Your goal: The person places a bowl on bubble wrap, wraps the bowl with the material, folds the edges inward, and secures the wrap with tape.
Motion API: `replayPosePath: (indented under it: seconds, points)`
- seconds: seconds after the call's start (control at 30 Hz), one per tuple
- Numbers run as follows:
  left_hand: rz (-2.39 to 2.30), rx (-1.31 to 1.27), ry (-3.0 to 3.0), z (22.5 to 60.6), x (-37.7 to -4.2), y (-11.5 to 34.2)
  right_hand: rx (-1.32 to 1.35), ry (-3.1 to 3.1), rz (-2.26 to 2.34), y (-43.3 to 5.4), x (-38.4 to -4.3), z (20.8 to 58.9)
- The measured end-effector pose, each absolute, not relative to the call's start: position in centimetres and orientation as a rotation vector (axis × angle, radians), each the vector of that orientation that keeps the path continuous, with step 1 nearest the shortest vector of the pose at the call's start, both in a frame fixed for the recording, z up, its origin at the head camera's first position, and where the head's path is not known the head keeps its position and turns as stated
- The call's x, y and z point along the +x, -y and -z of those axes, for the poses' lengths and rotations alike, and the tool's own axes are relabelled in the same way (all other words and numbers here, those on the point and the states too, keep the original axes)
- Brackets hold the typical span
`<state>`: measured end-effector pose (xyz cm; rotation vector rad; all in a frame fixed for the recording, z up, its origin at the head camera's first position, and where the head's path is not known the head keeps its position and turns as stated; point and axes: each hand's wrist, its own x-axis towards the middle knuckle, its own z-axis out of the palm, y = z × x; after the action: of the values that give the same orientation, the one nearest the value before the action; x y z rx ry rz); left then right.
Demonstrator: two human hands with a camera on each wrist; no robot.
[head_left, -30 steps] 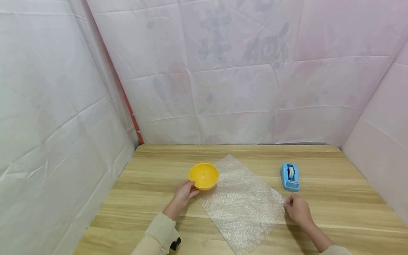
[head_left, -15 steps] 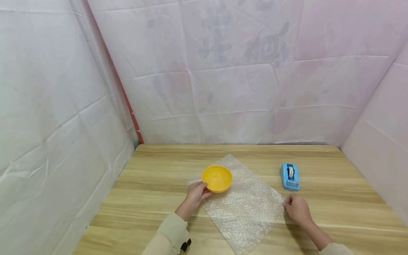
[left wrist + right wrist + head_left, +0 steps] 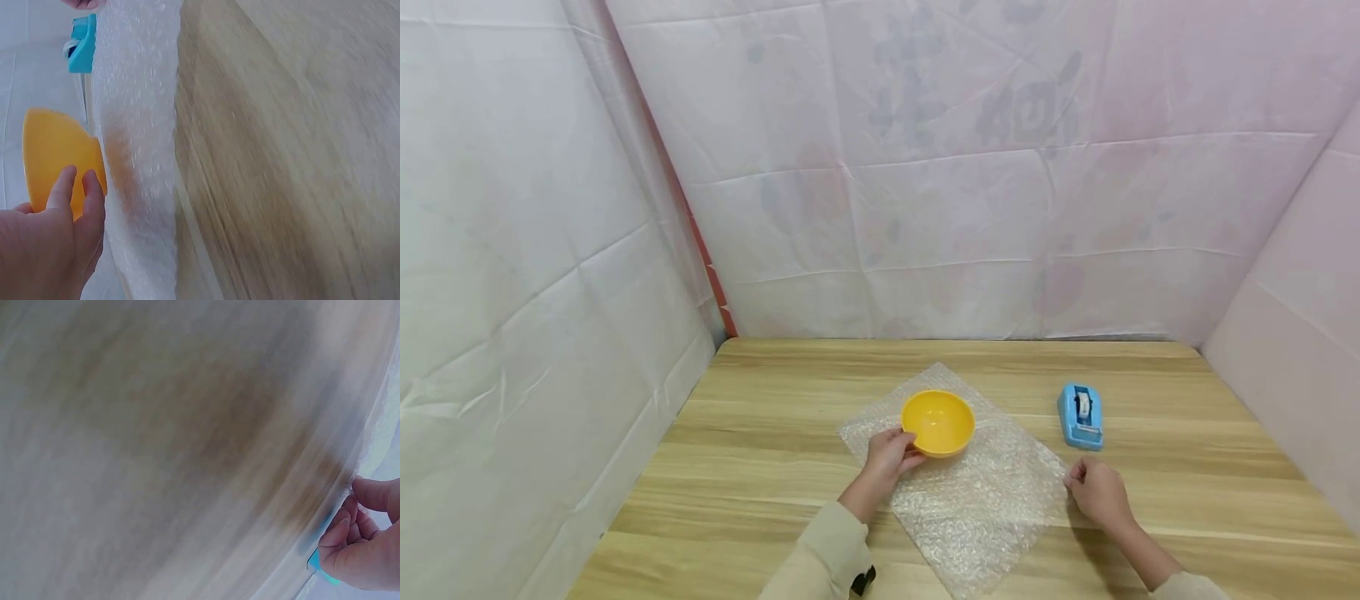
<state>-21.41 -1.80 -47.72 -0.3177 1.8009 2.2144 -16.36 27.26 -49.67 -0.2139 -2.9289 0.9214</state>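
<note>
My left hand grips a yellow bowl at its near left side, thumb at the rim and fingers against the outer wall. The bowl is upright over a sheet of bubble wrap that lies turned cornerwise on the table. In the left wrist view the bowl shows side-on, its base close to the bubble wrap; whether they touch I cannot tell. At the sheet's right corner, my right hand pinches the edge between thumb and curled fingers, also visible in the right wrist view.
A blue tape dispenser stands beyond my right hand, to the right of the sheet. The wooden table reaches back to a white cloth wall, with more cloth hanging at the left and right sides.
My left hand has carried the yellow bowl to the right, from the sheet's left edge to over its upper middle. The right hand has stayed at the right corner.
</note>
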Motion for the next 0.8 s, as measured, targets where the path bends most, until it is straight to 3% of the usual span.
replayPosePath:
  seconds: [0.8]
  points:
    - [-2.197, -0.364, -1.85, 49.5, -21.5, -0.9, -0.204, 2.932, -0.916, -27.5, -16.8, 50.5]
